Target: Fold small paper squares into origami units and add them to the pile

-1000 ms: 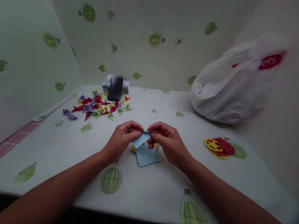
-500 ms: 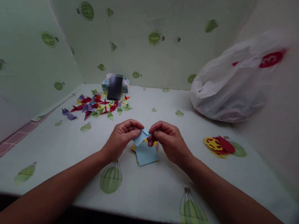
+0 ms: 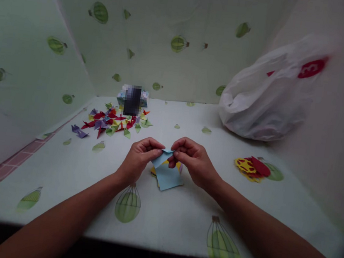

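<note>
Between my two hands is a partly folded piece of light blue paper (image 3: pixel 161 159), its top edge creased over. My left hand (image 3: pixel 140 154) pinches its left corner between thumb and fingers. On the other side, my right hand (image 3: pixel 195 161) grips the upper right edge, with fingertips curled close to the fold. Just below lies a small stack of square paper (image 3: pixel 169 179), a light blue sheet on top and yellow showing at its edges. The folded piece partly covers this stack, and my fingers hide some of the creases.
Many colourful folded paper figures (image 3: pixel 110 121) lie at the back left, by a tissue box (image 3: pixel 144 99) partly blurred out. A bulging white plastic bag (image 3: pixel 263 98) stands at the back right. Yellow and red cut-out shapes (image 3: pixel 250 168) lie to the right on the balloon-patterned cloth (image 3: pixel 179 226).
The top of the blue paper has been folded down further and looks flatter between my fingertips. My right hand has shifted very slightly; the stack has stayed put.
</note>
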The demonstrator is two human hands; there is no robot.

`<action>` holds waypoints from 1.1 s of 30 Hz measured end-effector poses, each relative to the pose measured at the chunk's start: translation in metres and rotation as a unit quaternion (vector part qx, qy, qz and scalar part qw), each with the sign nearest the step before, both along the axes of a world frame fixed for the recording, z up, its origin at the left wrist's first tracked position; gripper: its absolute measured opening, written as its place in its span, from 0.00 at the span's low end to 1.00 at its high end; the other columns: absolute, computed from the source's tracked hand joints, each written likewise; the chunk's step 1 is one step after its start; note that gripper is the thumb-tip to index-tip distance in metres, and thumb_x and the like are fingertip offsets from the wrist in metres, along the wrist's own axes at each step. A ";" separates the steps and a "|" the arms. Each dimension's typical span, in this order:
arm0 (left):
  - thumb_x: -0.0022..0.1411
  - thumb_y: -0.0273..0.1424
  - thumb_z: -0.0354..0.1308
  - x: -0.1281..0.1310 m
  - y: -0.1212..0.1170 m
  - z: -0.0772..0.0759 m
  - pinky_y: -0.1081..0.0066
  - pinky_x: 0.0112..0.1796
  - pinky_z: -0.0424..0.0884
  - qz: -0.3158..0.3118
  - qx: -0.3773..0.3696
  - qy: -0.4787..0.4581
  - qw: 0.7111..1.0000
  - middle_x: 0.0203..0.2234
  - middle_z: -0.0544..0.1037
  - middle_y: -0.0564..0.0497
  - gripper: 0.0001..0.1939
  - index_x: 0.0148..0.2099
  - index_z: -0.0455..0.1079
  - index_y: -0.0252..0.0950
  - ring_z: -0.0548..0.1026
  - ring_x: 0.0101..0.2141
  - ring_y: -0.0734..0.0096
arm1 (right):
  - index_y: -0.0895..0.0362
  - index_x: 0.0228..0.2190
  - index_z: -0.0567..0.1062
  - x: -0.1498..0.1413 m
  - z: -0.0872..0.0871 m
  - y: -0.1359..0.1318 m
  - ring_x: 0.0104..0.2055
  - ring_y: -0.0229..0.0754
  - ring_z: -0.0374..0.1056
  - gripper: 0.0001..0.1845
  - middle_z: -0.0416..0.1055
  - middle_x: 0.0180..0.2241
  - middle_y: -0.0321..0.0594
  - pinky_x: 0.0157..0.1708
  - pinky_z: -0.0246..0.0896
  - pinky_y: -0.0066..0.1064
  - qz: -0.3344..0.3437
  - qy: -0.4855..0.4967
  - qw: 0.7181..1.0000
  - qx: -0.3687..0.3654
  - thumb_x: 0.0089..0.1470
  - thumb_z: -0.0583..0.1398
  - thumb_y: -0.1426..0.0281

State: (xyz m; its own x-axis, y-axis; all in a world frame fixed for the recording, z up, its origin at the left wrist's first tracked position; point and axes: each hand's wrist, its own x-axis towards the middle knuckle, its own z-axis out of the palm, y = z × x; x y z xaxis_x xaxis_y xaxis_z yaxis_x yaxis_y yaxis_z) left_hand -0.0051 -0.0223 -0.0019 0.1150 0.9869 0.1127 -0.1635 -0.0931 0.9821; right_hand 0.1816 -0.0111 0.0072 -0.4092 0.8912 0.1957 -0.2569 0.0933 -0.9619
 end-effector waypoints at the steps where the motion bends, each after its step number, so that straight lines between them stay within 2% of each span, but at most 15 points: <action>1: 0.53 0.29 0.67 0.000 0.000 0.000 0.74 0.33 0.65 0.002 -0.001 -0.004 1.000 0.27 0.76 0.54 0.05 0.35 0.77 0.37 0.70 0.29 0.76 | 0.57 0.32 0.71 0.000 0.000 0.000 0.24 0.36 0.73 0.05 0.76 0.23 0.34 0.29 0.67 0.30 0.000 0.003 1.000 -0.002 0.51 0.63 0.72; 7: 0.51 0.27 0.66 0.001 0.001 0.001 0.74 0.30 0.63 0.001 -0.005 -0.013 1.000 0.25 0.76 0.55 0.04 0.32 0.77 0.37 0.68 0.27 0.76 | 0.57 0.30 0.72 -0.001 0.002 -0.001 0.24 0.36 0.73 0.03 0.76 0.23 0.34 0.29 0.68 0.30 0.002 0.008 1.000 -0.014 0.50 0.62 0.74; 15: 0.52 0.28 0.67 0.001 0.001 0.000 0.74 0.31 0.64 0.005 -0.004 -0.009 1.000 0.26 0.76 0.54 0.05 0.34 0.77 0.37 0.70 0.28 0.75 | 0.57 0.32 0.72 0.001 0.003 -0.001 0.25 0.36 0.73 0.05 0.75 0.23 0.33 0.29 0.67 0.29 -0.009 -0.027 0.999 0.024 0.51 0.62 0.73; 19: 0.52 0.30 0.68 0.001 0.001 -0.001 0.74 0.33 0.65 0.010 0.002 -0.015 1.000 0.28 0.77 0.53 0.06 0.35 0.78 0.37 0.71 0.30 0.75 | 0.57 0.33 0.70 0.001 0.003 0.000 0.24 0.36 0.72 0.07 0.74 0.22 0.32 0.28 0.65 0.29 -0.009 -0.027 1.000 0.013 0.50 0.63 0.73; 26: 0.53 0.28 0.67 0.003 -0.001 -0.001 0.74 0.33 0.65 0.025 0.014 -0.008 1.000 0.26 0.76 0.55 0.03 0.33 0.78 0.38 0.70 0.29 0.76 | 0.57 0.32 0.72 -0.002 0.004 -0.004 0.24 0.35 0.70 0.05 0.73 0.22 0.32 0.28 0.63 0.28 -0.046 -0.050 0.998 0.011 0.49 0.62 0.73; 33: 0.52 0.27 0.66 0.002 0.000 -0.001 0.73 0.32 0.65 0.025 0.013 -0.005 1.000 0.26 0.76 0.54 0.03 0.32 0.78 0.38 0.70 0.28 0.74 | 0.56 0.29 0.72 -0.006 0.006 -0.009 0.24 0.35 0.70 0.04 0.73 0.20 0.32 0.28 0.64 0.28 -0.058 -0.008 0.998 -0.019 0.48 0.61 0.76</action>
State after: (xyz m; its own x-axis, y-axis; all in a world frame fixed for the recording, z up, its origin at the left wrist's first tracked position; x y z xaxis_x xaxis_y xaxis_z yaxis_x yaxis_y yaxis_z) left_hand -0.0032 -0.0226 -0.0031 0.0651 0.9880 0.1401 -0.1681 -0.1276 0.9775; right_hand 0.1760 -0.0199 0.0132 -0.3056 0.9394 0.1552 -0.2318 0.0847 -0.9691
